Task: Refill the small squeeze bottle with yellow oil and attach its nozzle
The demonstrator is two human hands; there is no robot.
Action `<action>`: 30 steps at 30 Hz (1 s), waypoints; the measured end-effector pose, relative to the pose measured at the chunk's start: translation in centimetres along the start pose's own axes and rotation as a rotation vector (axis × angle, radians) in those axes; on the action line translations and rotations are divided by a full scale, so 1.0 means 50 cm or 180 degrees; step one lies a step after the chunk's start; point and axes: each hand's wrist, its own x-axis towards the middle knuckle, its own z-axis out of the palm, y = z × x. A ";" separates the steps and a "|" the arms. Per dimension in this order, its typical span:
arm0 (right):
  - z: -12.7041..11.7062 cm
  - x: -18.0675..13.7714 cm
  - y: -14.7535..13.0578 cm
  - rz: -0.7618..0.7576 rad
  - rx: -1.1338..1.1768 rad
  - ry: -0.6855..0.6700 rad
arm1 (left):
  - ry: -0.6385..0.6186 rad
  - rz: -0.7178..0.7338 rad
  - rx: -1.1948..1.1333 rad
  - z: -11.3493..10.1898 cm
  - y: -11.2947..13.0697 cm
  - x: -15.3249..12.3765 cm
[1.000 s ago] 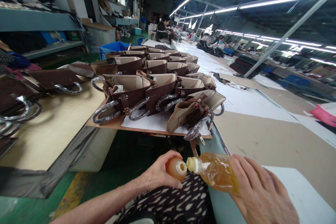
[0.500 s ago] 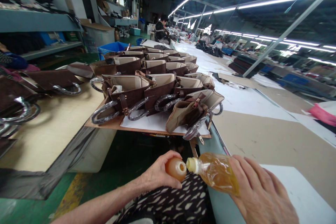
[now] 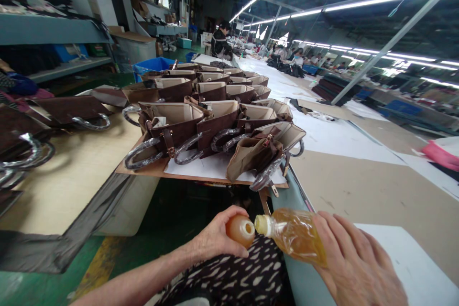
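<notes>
My left hand (image 3: 218, 236) is closed around a small rounded bottle (image 3: 237, 230) of amber liquid, its open white mouth turned toward the right and up. My right hand (image 3: 355, 258) grips a larger clear plastic bottle (image 3: 296, 234) of yellow-amber liquid, tipped nearly on its side. The large bottle's pale yellow neck points left and sits very close to the small bottle's mouth. Whether the two touch, or any liquid flows between them, I cannot tell. Both bottles are above my lap, covered in black cloth with pale spots (image 3: 233, 279).
Rows of brown handbags (image 3: 218, 124) with plastic-wrapped handles stand on a board ahead. More bags (image 3: 68, 110) lie on the left wooden table (image 3: 71, 177). A long table (image 3: 344, 181) with brown and white paper runs along the right. A person (image 3: 221, 40) sits farther back.
</notes>
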 end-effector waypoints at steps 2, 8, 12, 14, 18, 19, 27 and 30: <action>-0.001 0.003 -0.001 0.0005 0.0018 0.0014 | -0.0006 0.0003 0.0007 0.001 0.003 0.000; 0.002 0.002 -0.003 0.0049 0.0066 0.0000 | -0.0010 -0.0001 -0.0045 0.001 0.008 0.000; 0.013 -0.012 0.004 -0.0081 0.0056 0.0043 | -0.0038 0.0006 -0.0097 -0.001 0.003 0.001; 0.018 -0.018 0.008 -0.0133 0.0017 0.0019 | -0.0006 0.0020 -0.0020 -0.001 0.001 0.001; 0.024 -0.023 0.013 -0.0271 -0.0109 0.0022 | -0.0001 0.0045 0.0072 -0.002 0.002 0.000; 0.025 -0.024 0.014 -0.0299 -0.0134 0.0032 | -0.0010 0.0054 0.0063 -0.002 0.003 0.000; 0.038 -0.037 0.013 -0.0258 -0.0136 -0.0011 | 0.0001 0.0066 0.0052 -0.003 -0.003 0.003; 0.036 -0.039 0.010 -0.0196 -0.0146 -0.0047 | 0.0024 0.0076 0.0109 -0.003 -0.003 0.003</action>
